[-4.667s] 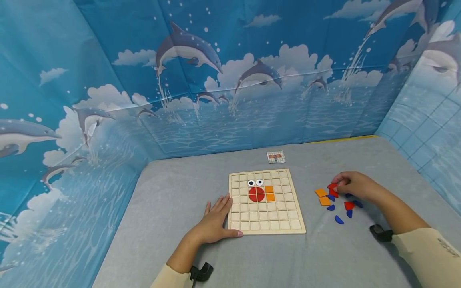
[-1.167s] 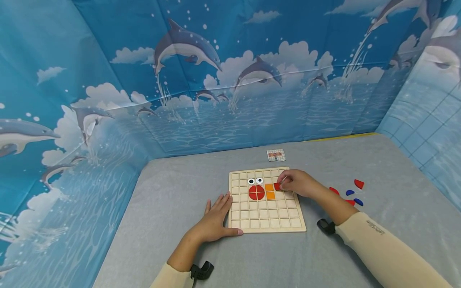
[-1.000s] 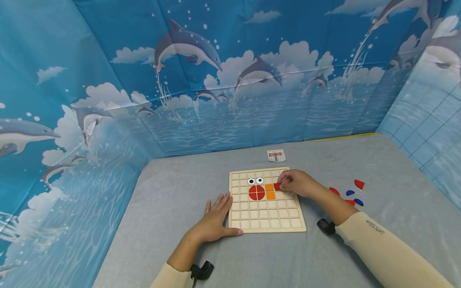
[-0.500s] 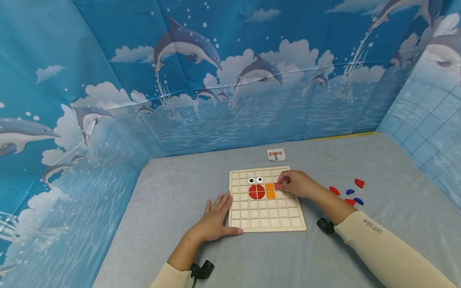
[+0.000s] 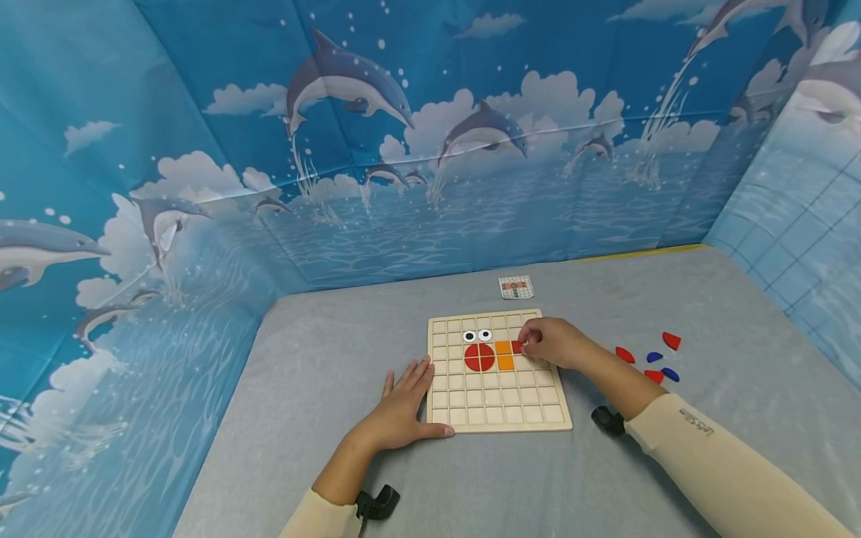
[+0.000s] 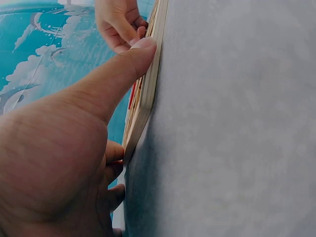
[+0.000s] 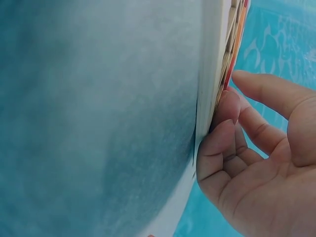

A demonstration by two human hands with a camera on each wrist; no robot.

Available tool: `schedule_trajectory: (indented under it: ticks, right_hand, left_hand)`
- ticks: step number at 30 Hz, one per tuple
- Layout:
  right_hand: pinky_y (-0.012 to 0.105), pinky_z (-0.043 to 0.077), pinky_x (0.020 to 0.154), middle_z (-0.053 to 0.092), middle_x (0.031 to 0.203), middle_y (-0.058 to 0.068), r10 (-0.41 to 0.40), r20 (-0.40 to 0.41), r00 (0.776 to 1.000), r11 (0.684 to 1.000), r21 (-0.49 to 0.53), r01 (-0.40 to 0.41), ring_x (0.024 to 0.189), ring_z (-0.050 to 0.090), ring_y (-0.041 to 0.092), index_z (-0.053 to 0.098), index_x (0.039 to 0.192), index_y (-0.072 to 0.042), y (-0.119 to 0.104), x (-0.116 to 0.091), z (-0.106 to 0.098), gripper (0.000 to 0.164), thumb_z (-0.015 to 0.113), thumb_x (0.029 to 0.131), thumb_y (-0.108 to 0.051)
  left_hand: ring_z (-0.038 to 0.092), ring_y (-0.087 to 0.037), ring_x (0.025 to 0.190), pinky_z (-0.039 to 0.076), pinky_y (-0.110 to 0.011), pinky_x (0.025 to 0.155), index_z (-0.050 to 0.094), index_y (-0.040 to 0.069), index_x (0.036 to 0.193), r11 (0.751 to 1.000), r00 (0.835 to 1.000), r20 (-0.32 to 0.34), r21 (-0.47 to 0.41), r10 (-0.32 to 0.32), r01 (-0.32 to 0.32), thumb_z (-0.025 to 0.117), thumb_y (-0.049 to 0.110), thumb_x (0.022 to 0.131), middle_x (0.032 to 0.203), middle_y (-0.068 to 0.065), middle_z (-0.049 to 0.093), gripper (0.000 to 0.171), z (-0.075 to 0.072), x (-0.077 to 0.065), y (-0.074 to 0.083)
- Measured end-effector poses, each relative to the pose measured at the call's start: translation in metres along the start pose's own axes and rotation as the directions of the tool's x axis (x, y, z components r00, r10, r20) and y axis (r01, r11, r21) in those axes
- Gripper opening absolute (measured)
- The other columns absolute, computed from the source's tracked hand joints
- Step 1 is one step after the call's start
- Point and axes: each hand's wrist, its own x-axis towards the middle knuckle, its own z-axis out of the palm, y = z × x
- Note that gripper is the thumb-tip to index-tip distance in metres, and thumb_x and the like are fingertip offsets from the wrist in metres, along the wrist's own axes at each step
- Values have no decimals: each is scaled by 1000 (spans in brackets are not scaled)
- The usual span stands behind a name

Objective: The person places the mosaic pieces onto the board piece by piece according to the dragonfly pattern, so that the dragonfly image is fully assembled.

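Note:
A square wooden grid board (image 5: pixel 498 403) lies on the grey cloth. Set in its cells are a red circle of quarter pieces (image 5: pixel 474 359), two orange squares (image 5: pixel 504 363) and two round eye pieces (image 5: pixel 485 335) above the circle. My left hand (image 5: pixel 400 415) rests with spread fingers along the board's left side, its thumb on the front left corner. At a cell right of the upper orange square, my right hand (image 5: pixel 554 345) pinches a small red piece (image 5: pixel 516 347), partly hidden by the fingertips. In the right wrist view, thumb and forefinger meet at that red piece (image 7: pixel 228 76).
Loose red pieces (image 5: pixel 671 341) and blue half-round pieces (image 5: pixel 670 374) lie on the cloth right of the board, beyond my right forearm. A small patterned card (image 5: pixel 516 288) lies behind the board. A dolphin-print curtain (image 5: pixel 430 224) borders the table's back.
My right hand has come left from the loose pieces to the board with a red piece. Over the last second it has stayed almost still there. The left hand keeps its place.

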Motion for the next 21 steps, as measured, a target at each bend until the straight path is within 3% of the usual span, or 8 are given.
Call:
schedule_trajectory:
  ticks: [9,21]
  right_hand:
    - [31,45,68,61,87,5,8,4,1000,999,45,-8,75,54,18,68,111,-5,5,-3,-9,18,66,95,-13]
    - [38,53,79,63,102,9,-4,-36,999,993,119,8,89,61,23,66,124,-5,17,-25,-43,29,63,100,-20]
  left_hand:
    - [3,-26,160,-3,-64,124,14,14,164,1000,1000,-2,11,5,-5,71,70,80,173,1,6,116,0,1,-1]
    - [3,-26,160,-3,-64,124,15,14,164,1000,1000,-4,5,5,-5,72,69,80,173,1,6,115,0,0,0]
